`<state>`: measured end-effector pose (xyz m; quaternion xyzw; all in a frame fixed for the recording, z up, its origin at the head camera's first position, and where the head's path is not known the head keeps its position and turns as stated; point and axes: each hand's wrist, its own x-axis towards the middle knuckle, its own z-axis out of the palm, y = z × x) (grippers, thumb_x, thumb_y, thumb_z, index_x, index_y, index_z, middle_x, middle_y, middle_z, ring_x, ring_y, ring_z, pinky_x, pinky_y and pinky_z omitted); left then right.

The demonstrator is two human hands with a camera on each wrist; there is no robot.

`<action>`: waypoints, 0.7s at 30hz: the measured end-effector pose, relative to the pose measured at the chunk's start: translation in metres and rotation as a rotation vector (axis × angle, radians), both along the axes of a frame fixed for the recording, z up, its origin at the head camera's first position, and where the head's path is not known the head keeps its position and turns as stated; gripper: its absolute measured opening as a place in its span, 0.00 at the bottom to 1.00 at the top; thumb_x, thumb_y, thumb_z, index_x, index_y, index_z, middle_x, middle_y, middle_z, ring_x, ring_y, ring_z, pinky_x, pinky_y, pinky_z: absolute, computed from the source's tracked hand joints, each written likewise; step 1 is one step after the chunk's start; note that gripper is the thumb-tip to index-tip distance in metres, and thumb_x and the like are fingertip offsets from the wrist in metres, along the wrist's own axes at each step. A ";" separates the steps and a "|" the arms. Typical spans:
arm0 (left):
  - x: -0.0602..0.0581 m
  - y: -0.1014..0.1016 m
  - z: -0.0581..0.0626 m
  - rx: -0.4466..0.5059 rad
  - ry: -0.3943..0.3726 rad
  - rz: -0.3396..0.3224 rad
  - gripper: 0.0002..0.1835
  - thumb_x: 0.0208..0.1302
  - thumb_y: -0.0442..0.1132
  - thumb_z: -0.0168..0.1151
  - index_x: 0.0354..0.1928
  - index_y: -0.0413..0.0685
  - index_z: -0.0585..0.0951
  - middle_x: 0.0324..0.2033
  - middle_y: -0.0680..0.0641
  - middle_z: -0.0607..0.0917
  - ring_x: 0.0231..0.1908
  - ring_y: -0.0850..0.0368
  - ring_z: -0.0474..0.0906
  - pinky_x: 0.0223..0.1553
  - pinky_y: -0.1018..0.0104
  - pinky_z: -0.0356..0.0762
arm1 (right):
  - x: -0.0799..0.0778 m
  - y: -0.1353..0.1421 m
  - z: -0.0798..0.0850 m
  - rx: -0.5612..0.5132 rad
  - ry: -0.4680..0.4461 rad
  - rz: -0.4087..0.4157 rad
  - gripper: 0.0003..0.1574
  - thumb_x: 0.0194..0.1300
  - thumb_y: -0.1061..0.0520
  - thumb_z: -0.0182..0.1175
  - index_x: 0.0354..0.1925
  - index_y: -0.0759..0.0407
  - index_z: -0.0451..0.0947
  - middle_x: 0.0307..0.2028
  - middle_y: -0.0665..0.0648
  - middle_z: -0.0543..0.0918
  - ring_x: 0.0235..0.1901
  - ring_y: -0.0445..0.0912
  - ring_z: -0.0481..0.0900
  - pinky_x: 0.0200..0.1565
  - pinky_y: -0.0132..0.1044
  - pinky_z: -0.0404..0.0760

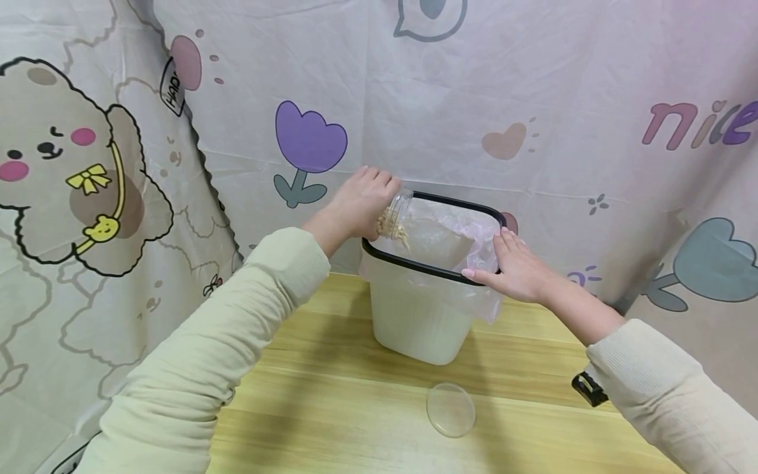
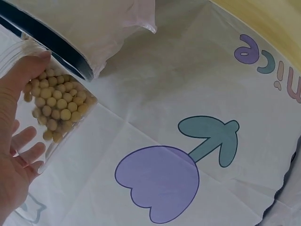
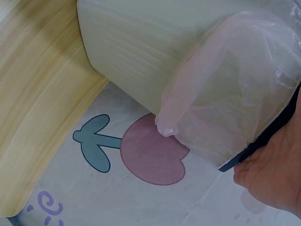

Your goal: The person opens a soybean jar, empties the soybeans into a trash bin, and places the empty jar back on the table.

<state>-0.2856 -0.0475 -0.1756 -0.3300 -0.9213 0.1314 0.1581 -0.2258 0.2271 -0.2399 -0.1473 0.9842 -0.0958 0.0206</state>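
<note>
My left hand [image 1: 368,197] grips a clear jar [image 1: 403,205] of round, pale yellow soybeans [image 2: 59,101]. The jar is tipped on its side, its mouth over the left rim of a white trash can [image 1: 414,316]. Some beans sit at the jar's mouth in the head view. A thin pinkish plastic bag [image 1: 482,243] lines the can and folds out over its black rim [image 1: 414,266]. My right hand [image 1: 521,266] rests on the rim's right corner, fingers and thumb spread out straight. The can stands upright; its bottom inside is hidden.
A round clear lid [image 1: 451,409] lies on the wooden table [image 1: 331,408] in front of the can. A small black object [image 1: 589,389] is beside the right sleeve. Behind and to the left hangs a printed cloth [image 1: 438,112].
</note>
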 end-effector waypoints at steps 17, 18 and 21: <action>0.003 0.000 -0.005 -0.053 0.097 -0.078 0.45 0.36 0.44 0.76 0.57 0.38 0.65 0.53 0.39 0.73 0.55 0.41 0.68 0.63 0.53 0.62 | 0.000 0.000 0.000 -0.003 -0.002 0.001 0.63 0.63 0.29 0.43 0.67 0.79 0.36 0.69 0.76 0.37 0.70 0.66 0.34 0.70 0.58 0.39; 0.003 0.000 -0.006 -0.057 0.107 -0.086 0.45 0.36 0.45 0.76 0.57 0.38 0.65 0.53 0.38 0.73 0.55 0.41 0.68 0.63 0.52 0.62 | 0.000 0.000 0.000 -0.002 -0.002 0.000 0.63 0.63 0.28 0.43 0.67 0.79 0.36 0.69 0.76 0.37 0.70 0.66 0.34 0.70 0.58 0.39; 0.004 -0.001 -0.006 -0.085 0.138 -0.104 0.45 0.36 0.45 0.76 0.57 0.38 0.65 0.53 0.39 0.73 0.55 0.41 0.68 0.63 0.52 0.62 | 0.000 0.001 0.000 0.000 -0.003 -0.002 0.63 0.63 0.28 0.43 0.67 0.79 0.36 0.69 0.76 0.37 0.70 0.66 0.34 0.70 0.58 0.39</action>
